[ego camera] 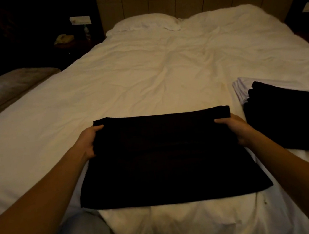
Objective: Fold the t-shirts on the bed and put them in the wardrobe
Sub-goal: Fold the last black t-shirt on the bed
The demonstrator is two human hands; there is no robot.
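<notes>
A black t-shirt (166,154) lies folded flat near the foot edge of the bed (144,75), its far edge doubled over. The left hand (90,142) grips its left side and the right hand (235,128) its right side — thumbs on top, fingers curled under the cloth. Toward the bed's right edge sits a stack of dark folded shirts (293,117) on white ones (242,90).
</notes>
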